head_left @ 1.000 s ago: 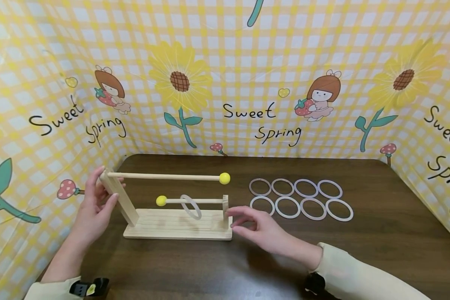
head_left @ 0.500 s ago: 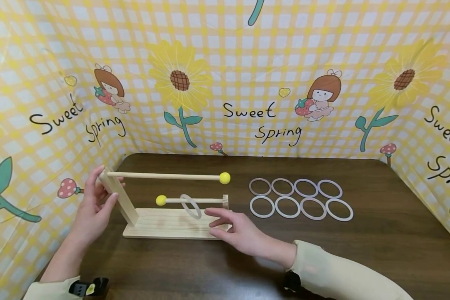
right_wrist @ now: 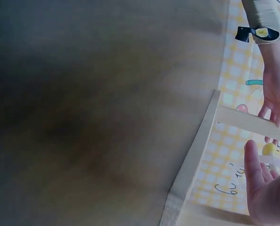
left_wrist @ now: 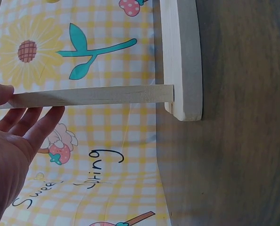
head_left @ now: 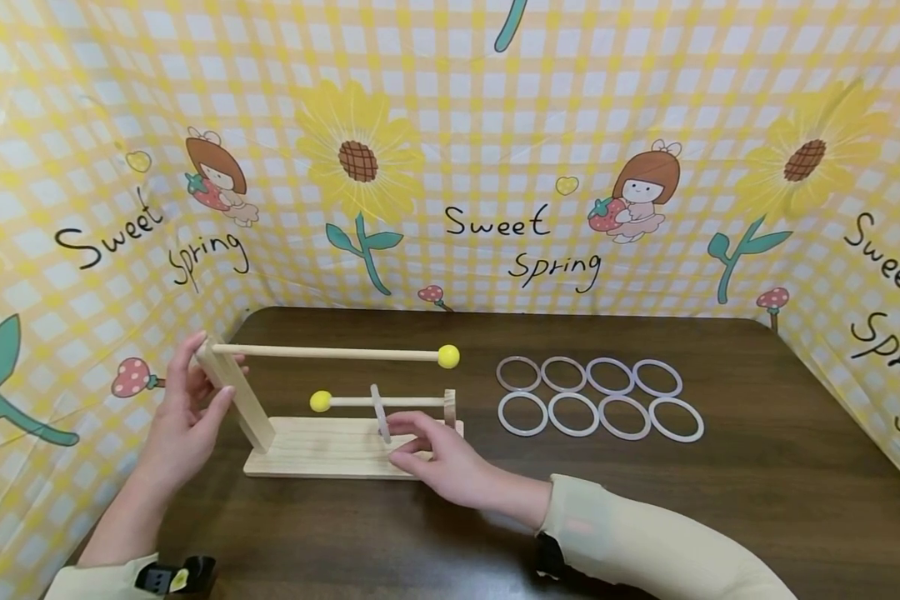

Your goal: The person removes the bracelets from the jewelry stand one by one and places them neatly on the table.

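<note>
A wooden stand (head_left: 322, 454) sits on the dark table. Its tall left post (head_left: 243, 408) carries a long dowel (head_left: 330, 353) tipped with a yellow ball. From its short right post (head_left: 450, 407) a lower dowel (head_left: 412, 402) runs out. A translucent ring (head_left: 378, 408) hangs edge-on on that lower dowel. My left hand (head_left: 212, 371) holds the top of the tall post, thumb in front and fingers behind; the left wrist view shows the left hand (left_wrist: 12, 141) along the post (left_wrist: 93, 95). My right hand (head_left: 393, 437) reaches over the base, its index fingertip touching the ring's lower part.
Several more pale rings (head_left: 499, 414) lie flat in two rows right of the stand. A yellow checked cloth backdrop (head_left: 495, 150) walls the table (head_left: 720, 500) at the back and both sides. Bare tabletop lies in front of and right of the rings.
My right hand has slid left from the short post to the hanging ring, and the ring has turned edge-on. The left hand has stayed on the tall post.
</note>
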The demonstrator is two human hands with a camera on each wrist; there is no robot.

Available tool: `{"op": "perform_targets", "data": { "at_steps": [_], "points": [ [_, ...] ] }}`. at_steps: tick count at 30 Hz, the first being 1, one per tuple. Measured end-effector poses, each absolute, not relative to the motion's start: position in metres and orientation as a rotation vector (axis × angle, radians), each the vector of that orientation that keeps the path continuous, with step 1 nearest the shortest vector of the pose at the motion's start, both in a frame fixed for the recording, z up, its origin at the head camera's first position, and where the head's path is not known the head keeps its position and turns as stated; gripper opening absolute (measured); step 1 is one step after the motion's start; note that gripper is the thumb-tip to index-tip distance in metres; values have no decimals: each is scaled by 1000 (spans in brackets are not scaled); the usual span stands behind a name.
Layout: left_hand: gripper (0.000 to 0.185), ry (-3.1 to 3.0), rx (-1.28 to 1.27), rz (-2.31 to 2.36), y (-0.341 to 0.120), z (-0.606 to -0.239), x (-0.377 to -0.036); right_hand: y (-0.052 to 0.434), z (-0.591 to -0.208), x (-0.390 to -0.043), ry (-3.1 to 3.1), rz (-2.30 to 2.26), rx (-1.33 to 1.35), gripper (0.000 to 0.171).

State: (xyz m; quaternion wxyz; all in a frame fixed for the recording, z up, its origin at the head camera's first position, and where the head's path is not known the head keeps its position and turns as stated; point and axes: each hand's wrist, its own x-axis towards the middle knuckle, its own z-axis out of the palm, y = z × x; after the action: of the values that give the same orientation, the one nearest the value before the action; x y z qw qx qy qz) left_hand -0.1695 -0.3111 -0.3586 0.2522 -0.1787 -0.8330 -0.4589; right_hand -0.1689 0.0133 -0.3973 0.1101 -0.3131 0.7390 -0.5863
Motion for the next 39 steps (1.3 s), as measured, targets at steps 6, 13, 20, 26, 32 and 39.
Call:
{"op": "perform_targets", "data": {
  "at_steps": [6, 13, 20, 26, 32, 39],
  "points": [
    [74, -2247, -549, -1254, -313, -359, -171, 2, -397, -171, 2153, -1782, -924, 17],
    [75, -2245, -560, -1251, -313, -358, -170, -7, -399, -176, 2276, -1790, -931, 13],
    [75, -2266, -521, -1252, -313, -359, -170, -14, -397, -178, 2302, -1767, -951, 12],
    [75, -2270, -498, -1265, -312, -359, -170, -21, -396, -179, 2303, -1769, -969, 14],
    [75, -2270, -487, -1262, -312, -358, -170, -34, -393, -180, 2214, -1835, -955, 15],
    [75, -2265, -503, -1252, -312, -359, -170, -51, -388, -181, 2227, -1791, -993, 15]
  ]
}}
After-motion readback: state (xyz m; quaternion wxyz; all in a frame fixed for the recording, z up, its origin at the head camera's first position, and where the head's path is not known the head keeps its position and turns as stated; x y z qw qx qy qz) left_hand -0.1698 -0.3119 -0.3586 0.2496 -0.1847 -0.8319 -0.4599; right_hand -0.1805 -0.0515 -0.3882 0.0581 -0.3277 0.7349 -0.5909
